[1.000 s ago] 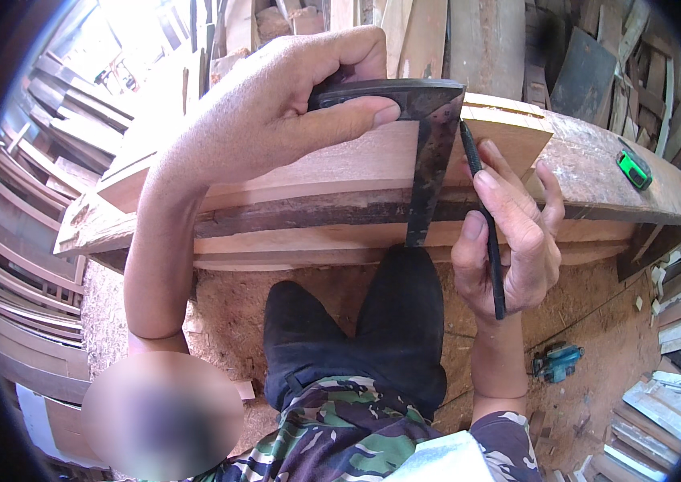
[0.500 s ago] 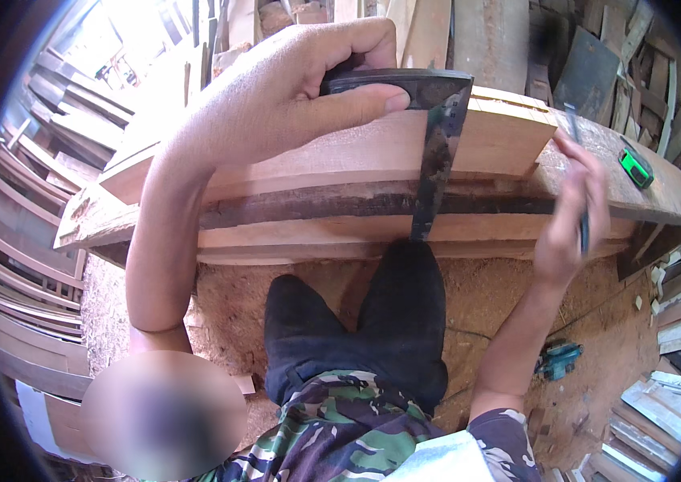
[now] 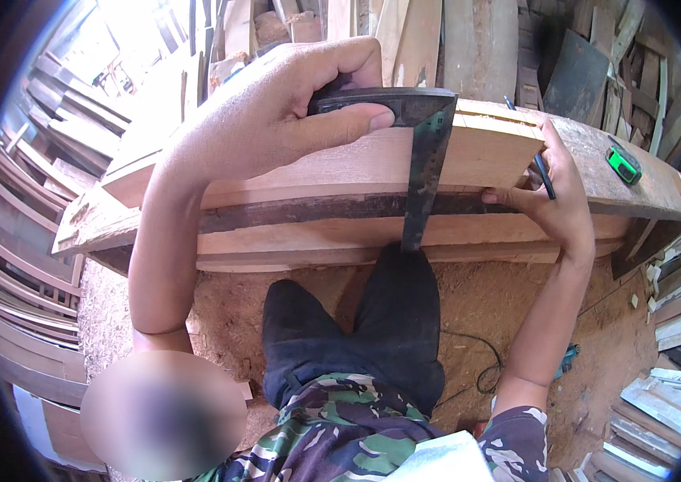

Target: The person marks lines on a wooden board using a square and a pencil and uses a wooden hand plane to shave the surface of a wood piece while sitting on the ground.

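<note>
One wooden board point(image 3: 493, 153) spans upper centre — the left hand point(image 3: 276, 120) clamps a dark try square point(image 3: 423, 181) across it. At the board's right end, the right hand point(image 3: 563, 199) grips a dark pencil point(image 3: 544, 177).

Brown floor point(image 3: 477, 301), stacked boards point(image 3: 39, 341) (both sides), bright light point(image 3: 116, 40) upper left

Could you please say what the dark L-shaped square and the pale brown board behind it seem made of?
The dark L-shaped square: probably metal, with a patchy finish, judging by its thin form and dull sheen. Pale brown board: wood, seemingly unvarnished, given its matte face.
</note>
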`<state>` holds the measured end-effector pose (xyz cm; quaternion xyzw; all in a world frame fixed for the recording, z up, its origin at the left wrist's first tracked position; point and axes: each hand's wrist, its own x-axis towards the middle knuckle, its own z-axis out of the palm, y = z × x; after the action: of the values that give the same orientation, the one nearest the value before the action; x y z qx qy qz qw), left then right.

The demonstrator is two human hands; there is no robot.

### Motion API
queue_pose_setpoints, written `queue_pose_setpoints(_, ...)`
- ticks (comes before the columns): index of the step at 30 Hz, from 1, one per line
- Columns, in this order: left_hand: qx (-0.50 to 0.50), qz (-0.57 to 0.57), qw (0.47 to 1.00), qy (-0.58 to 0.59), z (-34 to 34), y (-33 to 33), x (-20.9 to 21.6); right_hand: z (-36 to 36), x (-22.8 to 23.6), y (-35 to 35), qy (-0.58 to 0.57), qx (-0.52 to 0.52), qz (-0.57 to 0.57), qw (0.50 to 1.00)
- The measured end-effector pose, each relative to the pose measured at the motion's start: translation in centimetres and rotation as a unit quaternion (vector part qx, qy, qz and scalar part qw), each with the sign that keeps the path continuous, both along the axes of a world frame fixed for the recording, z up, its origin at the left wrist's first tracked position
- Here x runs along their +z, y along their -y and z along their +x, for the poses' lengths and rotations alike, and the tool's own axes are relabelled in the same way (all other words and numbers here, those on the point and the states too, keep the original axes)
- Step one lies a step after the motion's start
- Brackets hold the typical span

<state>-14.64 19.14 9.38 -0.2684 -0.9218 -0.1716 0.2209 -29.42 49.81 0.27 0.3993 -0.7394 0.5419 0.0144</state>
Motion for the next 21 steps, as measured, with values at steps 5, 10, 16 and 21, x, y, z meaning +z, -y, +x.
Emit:
queue_pose_setpoints(5,-0.006,0.005,1.000,-0.014,-0.2,-0.6,0.1,-0.2,-0.7,-0.2,-0.079,0.005,-0.023,0.997)
queue_pose_setpoints(10,-0.016,0.014,1.000,-0.016,-0.3,-0.8,0.2,0.9,-0.6,-0.9,-0.202,-0.022,-0.060,0.977)
queue_pose_setpoints(16,0.014,0.015,1.000,0.004,-0.1,-1.1,-0.1,2.6,-4.3,-0.8,-0.279,-0.128,-0.254,0.917)
queue_pose_setpoints(21,0.010,0.013,1.000,-0.012,-0.2,-1.4,-0.1,8.1,-3.7,1.7,-0.325,-0.170,-0.251,0.896)
